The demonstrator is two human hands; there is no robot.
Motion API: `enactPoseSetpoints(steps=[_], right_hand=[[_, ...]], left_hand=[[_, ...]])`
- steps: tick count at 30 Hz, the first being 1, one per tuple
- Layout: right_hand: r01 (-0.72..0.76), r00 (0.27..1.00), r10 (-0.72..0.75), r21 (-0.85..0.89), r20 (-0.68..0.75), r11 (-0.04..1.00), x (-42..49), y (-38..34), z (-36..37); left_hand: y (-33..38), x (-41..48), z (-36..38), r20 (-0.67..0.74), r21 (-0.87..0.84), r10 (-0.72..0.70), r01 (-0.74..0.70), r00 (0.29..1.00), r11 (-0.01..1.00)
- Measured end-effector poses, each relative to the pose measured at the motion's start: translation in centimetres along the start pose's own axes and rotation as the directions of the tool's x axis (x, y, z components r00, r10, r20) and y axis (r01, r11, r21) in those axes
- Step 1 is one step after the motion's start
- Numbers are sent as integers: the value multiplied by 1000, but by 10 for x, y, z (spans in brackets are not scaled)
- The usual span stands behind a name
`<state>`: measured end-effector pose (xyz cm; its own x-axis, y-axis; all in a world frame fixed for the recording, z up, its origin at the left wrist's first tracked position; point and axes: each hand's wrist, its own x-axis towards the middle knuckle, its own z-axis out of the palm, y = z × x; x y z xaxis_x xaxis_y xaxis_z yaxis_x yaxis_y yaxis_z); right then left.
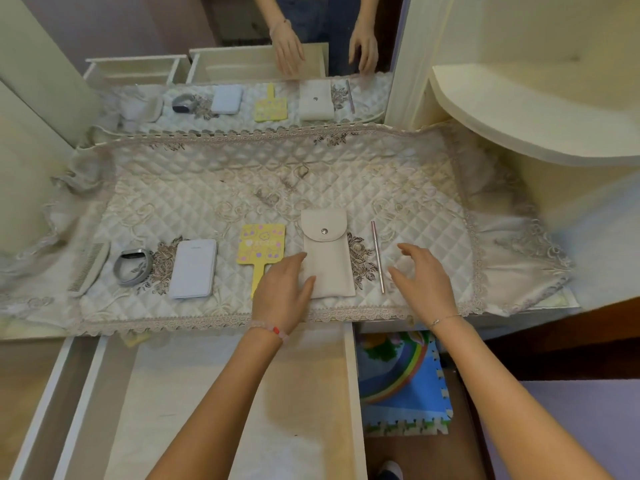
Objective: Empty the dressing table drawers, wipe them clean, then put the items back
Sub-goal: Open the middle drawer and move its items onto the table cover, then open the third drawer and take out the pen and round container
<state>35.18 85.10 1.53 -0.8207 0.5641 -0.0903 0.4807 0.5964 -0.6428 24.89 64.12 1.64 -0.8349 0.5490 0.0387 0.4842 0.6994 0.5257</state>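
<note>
On the quilted cloth [263,174] of the dressing table lie a comb [89,267], a grey wristband [132,267], a white power bank [194,268], a yellow hand mirror [261,250], a beige snap pouch [327,252] and a thin pink pen [377,256]. My left hand [282,287] rests with straight fingers on the pouch's lower left corner. Just right of the pen, my right hand [420,278] hovers with spread, relaxed fingers and holds nothing. Below the table edge, two drawers are pulled out: a wide one [349,375] with a bare bottom and a narrow one [45,393] at the left.
A mirror [242,46] at the back reflects the items and the hands. A cream curved shelf unit [519,116] stands at the right. A colourful foam floor mat [401,379] lies right of the wide drawer. The cloth's lace edge hangs over the table front.
</note>
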Motion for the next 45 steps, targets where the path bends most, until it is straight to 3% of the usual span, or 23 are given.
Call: enactPoseSetpoints(steps=[4,11,16,34,45], right_hand=[[113,993,-115,-47,-34,992,-27,-2,-18],[221,963,-239,-135,-126,966,-79,4,-44],[211,956,-241,-180,-165,961,-110,18,-60],[-1,964,-37,-144,-264,990,-147,113,-110],[-227,973,228,70,-17,971,-116,192,-51]], left_hand=[[10,-18,-16,-88,180,182,-164,979,970],[32,-53,-34,-108,278,278,-239,955,930],[47,-75,-30,-70,287,337,-304,939,908],[137,-55,51,164,327,470,-497,867,804],[133,11,132,475,342,337,-524,813,780]])
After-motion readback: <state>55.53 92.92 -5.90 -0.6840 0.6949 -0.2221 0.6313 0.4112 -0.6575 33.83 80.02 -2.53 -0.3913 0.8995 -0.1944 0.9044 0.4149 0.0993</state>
